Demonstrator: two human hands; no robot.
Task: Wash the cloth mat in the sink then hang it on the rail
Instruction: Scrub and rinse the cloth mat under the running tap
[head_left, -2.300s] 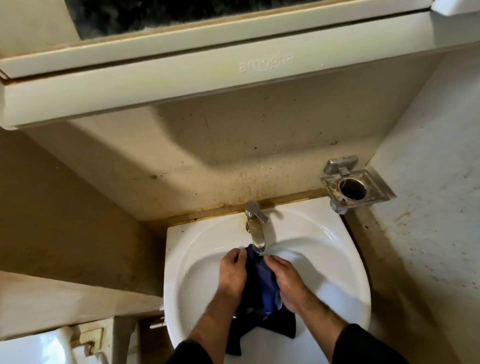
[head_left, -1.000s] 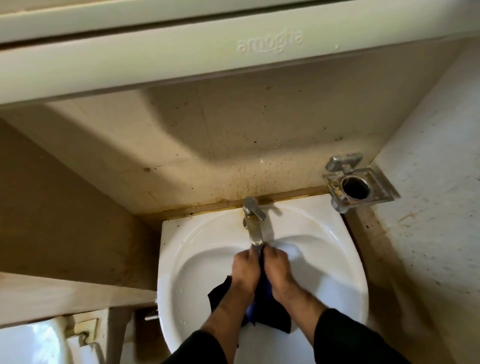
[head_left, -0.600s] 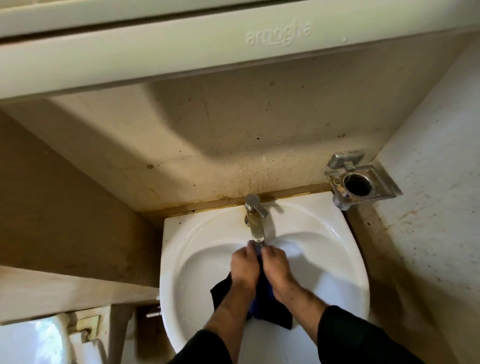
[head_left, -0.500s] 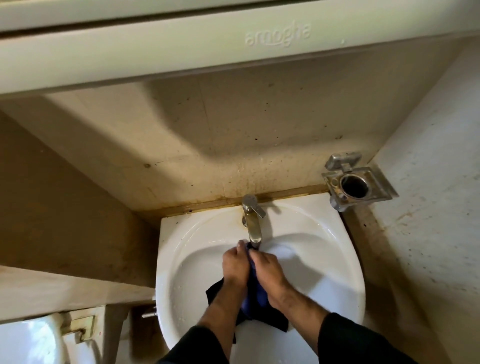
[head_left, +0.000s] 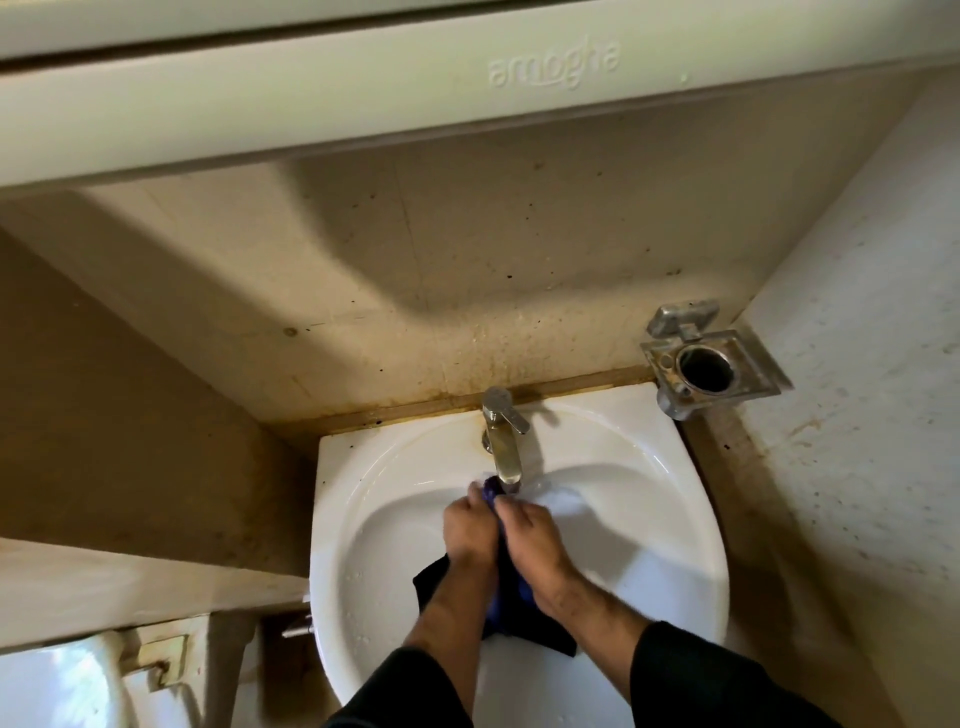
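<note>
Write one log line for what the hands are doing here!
step: washing | left hand: grips dark blue cloth mat | right hand: grips mat | place: white ceramic sink, under metal tap

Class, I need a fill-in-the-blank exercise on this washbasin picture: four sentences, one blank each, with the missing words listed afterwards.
1. Both hands, left hand and right hand, hold a dark blue ____.
2. They hold it over the white ____.
3. The top of the cloth sits just under the metal ____.
4. The metal holder on the wall is to the ____ of the sink.

Missing words: cloth; sink; tap; right
</note>
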